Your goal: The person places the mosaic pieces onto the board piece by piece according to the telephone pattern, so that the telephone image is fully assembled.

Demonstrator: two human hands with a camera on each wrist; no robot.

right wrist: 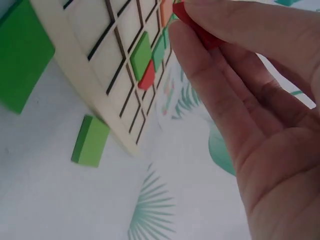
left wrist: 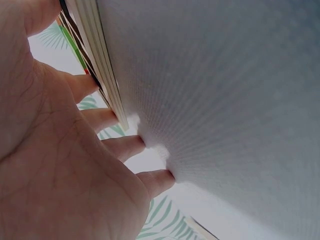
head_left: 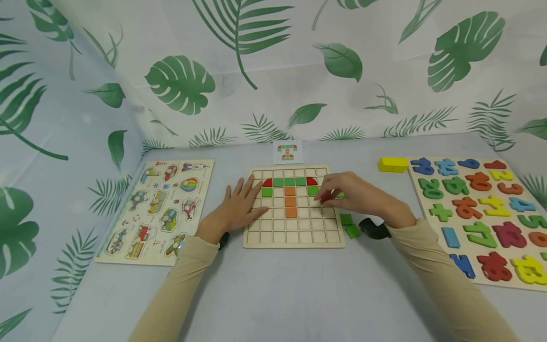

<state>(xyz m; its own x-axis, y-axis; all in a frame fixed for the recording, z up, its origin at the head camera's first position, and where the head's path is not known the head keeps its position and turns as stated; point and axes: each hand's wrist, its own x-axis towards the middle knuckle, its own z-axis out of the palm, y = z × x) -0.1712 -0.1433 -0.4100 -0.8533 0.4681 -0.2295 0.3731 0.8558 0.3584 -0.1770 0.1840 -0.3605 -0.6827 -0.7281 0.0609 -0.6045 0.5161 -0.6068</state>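
Note:
A wooden grid board (head_left: 295, 241) lies flat, holding red quarter-round pieces, green squares and a column of orange squares (head_left: 291, 201). At its left edge rests my left hand (head_left: 232, 209), fingers spread, thumb over the squares. Seen from the left wrist, fingertips (left wrist: 110, 117) meet the board's side (left wrist: 97, 55). My right hand (head_left: 354, 192) pinches a small red piece (right wrist: 197, 27) between thumb and fingers over the board's right side. The fingers partly cover that piece. Loose green squares (head_left: 346, 219) lie beside the right edge, one partly behind the right hand.
Behind the board stands a small pattern card (head_left: 287, 152) in red, green and orange. A vehicle picture puzzle (head_left: 201, 194) lies at left. On the right are a yellow block (head_left: 393, 164) and a number puzzle board (head_left: 466, 251). Leaf-print cloth (head_left: 265, 95) hangs behind.

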